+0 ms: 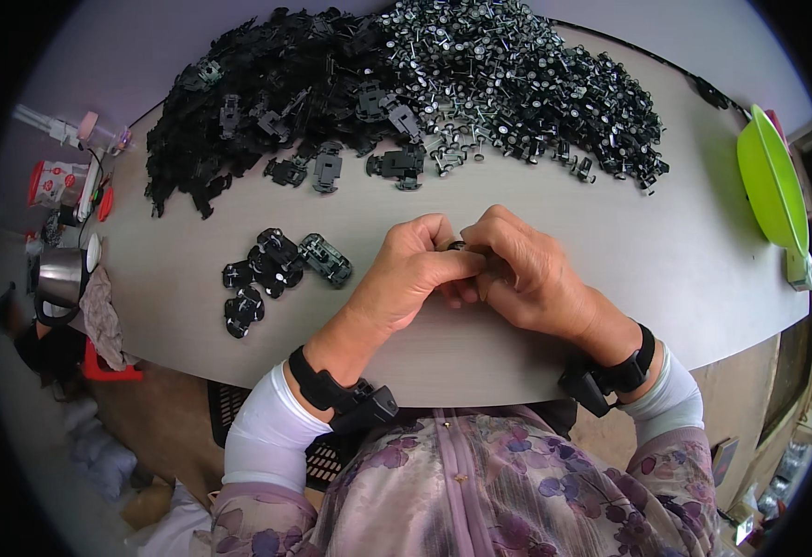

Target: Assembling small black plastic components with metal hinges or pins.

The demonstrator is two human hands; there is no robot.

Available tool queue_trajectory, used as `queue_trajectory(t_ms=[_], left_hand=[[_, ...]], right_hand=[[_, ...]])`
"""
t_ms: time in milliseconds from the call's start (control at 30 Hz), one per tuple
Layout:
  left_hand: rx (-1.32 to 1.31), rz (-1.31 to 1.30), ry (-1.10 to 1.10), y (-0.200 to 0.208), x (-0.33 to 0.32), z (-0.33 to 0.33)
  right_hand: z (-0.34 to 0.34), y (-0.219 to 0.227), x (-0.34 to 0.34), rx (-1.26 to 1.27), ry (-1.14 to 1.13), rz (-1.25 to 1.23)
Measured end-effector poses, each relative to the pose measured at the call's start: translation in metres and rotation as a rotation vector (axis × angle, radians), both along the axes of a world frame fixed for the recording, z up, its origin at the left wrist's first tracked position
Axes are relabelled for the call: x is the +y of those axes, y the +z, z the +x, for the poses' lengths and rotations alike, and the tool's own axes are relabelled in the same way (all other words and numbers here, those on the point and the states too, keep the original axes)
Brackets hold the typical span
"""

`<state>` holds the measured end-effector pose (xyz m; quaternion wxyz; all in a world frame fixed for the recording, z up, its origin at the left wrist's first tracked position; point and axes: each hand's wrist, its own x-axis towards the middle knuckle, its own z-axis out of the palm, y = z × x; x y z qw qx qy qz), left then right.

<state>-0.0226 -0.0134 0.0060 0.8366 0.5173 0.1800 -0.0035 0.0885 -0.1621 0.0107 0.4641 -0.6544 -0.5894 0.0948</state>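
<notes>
Over the middle of the table, my left hand point(408, 271) and my right hand point(538, 277) meet with fingertips closed in a pinch. Between them a small dark part point(457, 246) peeks out; my fingers cover most of it, so its kind cannot be made out. Left of my left hand lie several small black toy-car chassis with wheels point(276, 249), bunched together. A grey-green chassis point(326, 260) lies tilted at their right side, nearest my left wrist.
A large heap of black plastic chassis point(266, 102) covers the back left. Beside it spreads a heap of metal wheel axles point(517, 84). Loose chassis point(327, 169) lie before the heaps. A green basin point(773, 181) stands at the right edge, a steel kettle point(60, 277) at the left.
</notes>
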Motion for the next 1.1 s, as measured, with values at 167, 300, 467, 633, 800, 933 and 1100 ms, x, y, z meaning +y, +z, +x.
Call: queue_trajectory(t_ms=[167, 300, 467, 633, 800, 933, 1100], left_hand=[[0.06, 0.239, 0.117, 0.004, 0.021, -0.036], [0.205, 0.47, 0.179, 0.013, 0.052, -0.077], [0.298, 0.868, 0.272, 0.033, 0.088, -0.111], [0.209, 1.47, 0.209, 0.059, 0.074, -0.07], [-0.175, 1.576, 0.185, 0.02, 0.068, 0.014], [-0.021, 1.695, 0.148, 0.004, 0.064, 0.035], [0.016, 1.393, 0.272, 0.009, 0.057, 0.037]], right_hand=[[0.027, -0.013, 0.013, 0.11, -0.099, 0.013], [0.05, -0.018, 0.039, -0.076, -0.143, 0.097], [0.052, -0.029, 0.077, -0.333, -0.1, 0.053], [0.057, -0.037, 0.068, -0.319, -0.106, -0.004], [0.054, -0.021, 0.053, -0.079, -0.127, 0.087], [0.058, -0.023, 0.028, -0.076, -0.156, 0.038], [0.063, -0.019, -0.001, -0.005, -0.216, -0.034]])
